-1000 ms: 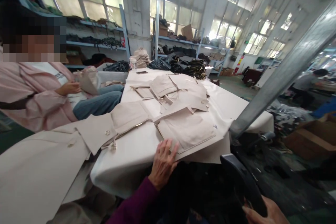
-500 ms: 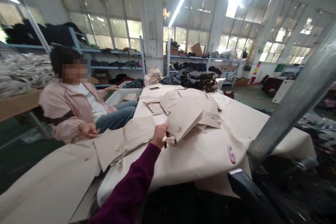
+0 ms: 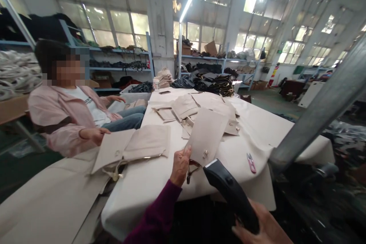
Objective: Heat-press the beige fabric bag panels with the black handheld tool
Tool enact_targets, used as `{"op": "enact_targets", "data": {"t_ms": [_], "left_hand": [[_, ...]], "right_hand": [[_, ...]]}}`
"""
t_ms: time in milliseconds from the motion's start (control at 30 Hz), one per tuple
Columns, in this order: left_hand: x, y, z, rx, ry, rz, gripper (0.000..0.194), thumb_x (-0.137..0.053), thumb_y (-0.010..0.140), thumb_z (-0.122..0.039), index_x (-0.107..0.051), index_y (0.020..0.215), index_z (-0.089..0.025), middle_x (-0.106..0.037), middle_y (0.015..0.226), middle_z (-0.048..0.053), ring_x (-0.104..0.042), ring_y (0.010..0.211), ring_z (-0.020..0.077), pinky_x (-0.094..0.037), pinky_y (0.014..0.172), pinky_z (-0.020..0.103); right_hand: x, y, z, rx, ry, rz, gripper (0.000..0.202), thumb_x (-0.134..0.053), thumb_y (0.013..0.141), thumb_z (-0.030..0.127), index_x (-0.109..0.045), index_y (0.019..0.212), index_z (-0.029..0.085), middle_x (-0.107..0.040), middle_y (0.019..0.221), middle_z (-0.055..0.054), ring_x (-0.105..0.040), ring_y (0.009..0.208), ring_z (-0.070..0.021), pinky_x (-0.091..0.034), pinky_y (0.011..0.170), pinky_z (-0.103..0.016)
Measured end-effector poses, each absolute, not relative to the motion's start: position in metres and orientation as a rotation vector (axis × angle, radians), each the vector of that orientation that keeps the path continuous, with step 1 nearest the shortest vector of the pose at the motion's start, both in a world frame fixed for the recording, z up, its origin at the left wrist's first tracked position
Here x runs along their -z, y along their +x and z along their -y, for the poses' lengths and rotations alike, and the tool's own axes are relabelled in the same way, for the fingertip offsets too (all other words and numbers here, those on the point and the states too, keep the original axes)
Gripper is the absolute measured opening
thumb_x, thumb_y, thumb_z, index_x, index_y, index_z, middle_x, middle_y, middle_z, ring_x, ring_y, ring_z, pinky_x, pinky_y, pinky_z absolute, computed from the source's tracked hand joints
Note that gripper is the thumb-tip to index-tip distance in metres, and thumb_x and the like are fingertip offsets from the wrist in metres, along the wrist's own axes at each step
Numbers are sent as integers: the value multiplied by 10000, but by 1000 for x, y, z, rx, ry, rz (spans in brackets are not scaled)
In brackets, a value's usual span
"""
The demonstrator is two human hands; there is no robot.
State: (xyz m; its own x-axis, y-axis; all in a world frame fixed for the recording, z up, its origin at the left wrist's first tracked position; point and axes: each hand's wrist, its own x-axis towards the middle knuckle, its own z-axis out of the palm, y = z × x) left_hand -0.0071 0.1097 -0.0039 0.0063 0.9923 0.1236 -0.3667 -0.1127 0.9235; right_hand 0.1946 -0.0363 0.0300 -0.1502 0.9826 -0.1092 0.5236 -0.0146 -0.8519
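My left hand [image 3: 180,164] pinches the lower left edge of a beige bag [image 3: 208,133], fingers closed on it. A small metal clasp [image 3: 205,154] sits near the bag's lower end, and a gold-coloured fitting hangs beside my fingers. In my right hand [image 3: 261,221], at the bottom right, is a curved black handheld tool [image 3: 230,187] with a pale flat tip. Its tip points at the bag's lower corner, close to the clasp; whether they touch I cannot tell. Behind the held bag lies a loose pile of beige bags [image 3: 185,106] on the covered table [image 3: 154,190].
Pink-handled thread snips [image 3: 251,163] lie at the right of the table. On the left a seated person [image 3: 68,106] holds another beige bag [image 3: 114,146]. A metal post [image 3: 314,106] slants across the right side. Dark stacked pieces [image 3: 213,82] stand at the back.
My right hand has come into view with the black tool, raised toward the bag. My left hand has moved down and slightly right with the bag. The other person has lifted a bag.
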Motion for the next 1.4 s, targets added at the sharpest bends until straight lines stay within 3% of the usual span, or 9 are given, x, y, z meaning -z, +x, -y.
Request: {"op": "enact_targets", "data": {"t_ms": [133, 433, 667, 867, 1167, 1400], "left_hand": [[7, -5, -101, -1428, 1034, -854, 436, -604, 766, -505, -689, 736, -79, -674, 614, 52, -607, 498, 152, -504, 441, 242], [16, 1, -101, -1461, 918, -844, 447, -598, 776, -503, -665, 643, -82, -623, 512, 22, -537, 413, 115, -495, 422, 242], [15, 9, -99, -1448, 900, -840, 441, -584, 783, -506, -690, 707, -85, -650, 536, 25, -548, 406, 124, -484, 405, 243], [15, 14, -94, -1494, 718, -844, 381, -684, 687, -474, -650, 625, -100, -651, 538, 18, -557, 433, 121, -490, 418, 241], [19, 27, -96, -1467, 705, -840, 357, -687, 697, -443, -656, 653, -90, -656, 539, 22, -597, 463, 141, -509, 436, 246], [21, 25, -88, -1388, 644, -913, 332, -732, 653, -417, -674, 755, -107, -699, 623, 19, -638, 507, 166, -536, 431, 253]], "right_hand": [[-29, 173, 15, -1093, -1583, 1649, 90, -558, 652, 167, -481, 691, 193, -461, 548, 73, -465, 431, -84, -371, 409, -183], [-42, 189, 3, -889, -1699, 1621, 134, -570, 726, 282, -479, 687, 192, -494, 496, 61, -505, 438, -116, -403, 429, -216], [-20, 177, 11, -1072, -1609, 1677, 69, -559, 673, 164, -513, 723, 178, -500, 594, 64, -493, 437, -93, -404, 415, -203], [-25, 183, -9, -881, -1694, 1554, 132, -575, 724, 276, -479, 683, 195, -472, 464, 76, -490, 413, -117, -384, 406, -215], [-19, 186, 11, -1075, -1588, 1624, 64, -549, 687, 159, -505, 729, 178, -492, 566, 74, -475, 417, -78, -381, 398, -181], [-29, 188, -2, -1027, -1529, 1480, 96, -533, 697, 162, -532, 793, 165, -480, 544, 76, -476, 407, -78, -359, 375, -161]]}}
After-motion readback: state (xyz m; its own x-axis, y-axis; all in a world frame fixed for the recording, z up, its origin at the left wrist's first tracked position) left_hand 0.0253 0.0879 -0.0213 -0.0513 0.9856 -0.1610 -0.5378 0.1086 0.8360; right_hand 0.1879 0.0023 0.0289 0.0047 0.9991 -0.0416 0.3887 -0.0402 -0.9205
